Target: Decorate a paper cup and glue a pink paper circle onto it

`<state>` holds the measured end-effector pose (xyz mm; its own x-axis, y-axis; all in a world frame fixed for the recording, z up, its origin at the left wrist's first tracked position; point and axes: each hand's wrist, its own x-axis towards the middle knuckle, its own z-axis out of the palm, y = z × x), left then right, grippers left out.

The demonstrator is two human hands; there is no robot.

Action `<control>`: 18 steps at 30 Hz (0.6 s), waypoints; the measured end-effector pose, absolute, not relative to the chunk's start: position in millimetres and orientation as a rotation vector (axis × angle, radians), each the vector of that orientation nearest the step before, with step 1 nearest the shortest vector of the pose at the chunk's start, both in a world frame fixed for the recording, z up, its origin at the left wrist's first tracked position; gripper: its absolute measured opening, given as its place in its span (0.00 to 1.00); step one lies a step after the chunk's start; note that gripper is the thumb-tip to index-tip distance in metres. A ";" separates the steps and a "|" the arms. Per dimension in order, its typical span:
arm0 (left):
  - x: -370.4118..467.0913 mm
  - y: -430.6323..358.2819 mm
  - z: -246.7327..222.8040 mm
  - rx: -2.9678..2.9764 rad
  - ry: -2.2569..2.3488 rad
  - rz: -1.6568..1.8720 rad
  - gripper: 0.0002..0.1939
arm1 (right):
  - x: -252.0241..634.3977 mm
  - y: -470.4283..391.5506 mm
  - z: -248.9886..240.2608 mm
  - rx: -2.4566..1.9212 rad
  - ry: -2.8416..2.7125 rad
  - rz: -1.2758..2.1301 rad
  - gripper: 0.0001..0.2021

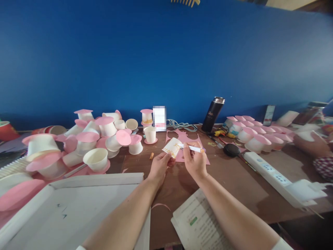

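My left hand (161,166) is closed on a white paper cup (172,145), tilted on its side, with yellow-orange line drawing on its wall. A white marker pen (194,148) with an orange end is gripped in my right hand (196,161), its tip against or very near the cup. Under and behind both hands lies a pink paper sheet (206,158) with round holes cut out. An orange marker cap (151,156) rests on the table, left of the cup. Beyond it stands a decorated cup (147,117) with a pink disc on top.
Many cups with pink discs (88,136) crowd the left, behind a white box lid (99,194). A phone (159,119), black flask (213,114), power strip (267,172) and printed booklet (197,220) lie around. Another person's hand (309,144) holds a cup at right.
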<state>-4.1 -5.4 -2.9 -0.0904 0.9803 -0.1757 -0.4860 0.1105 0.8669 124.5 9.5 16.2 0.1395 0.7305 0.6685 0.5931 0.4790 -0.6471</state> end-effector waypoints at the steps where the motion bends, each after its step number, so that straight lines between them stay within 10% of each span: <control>1: -4.1 -5.5 -2.9 0.668 0.989 1.389 0.11 | 124.6 9.6 16.0 -1.194 -1.541 0.142 0.10; 18: -4.4 -4.8 -4.4 0.684 0.989 1.385 0.10 | 124.8 9.4 15.5 -1.188 -1.551 0.134 0.10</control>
<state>-4.4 -4.8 -4.4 -0.0851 0.9825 -0.1656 -0.4759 0.1059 0.8731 124.8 9.4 15.5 0.1290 0.7255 0.6761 0.5984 0.4867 -0.6364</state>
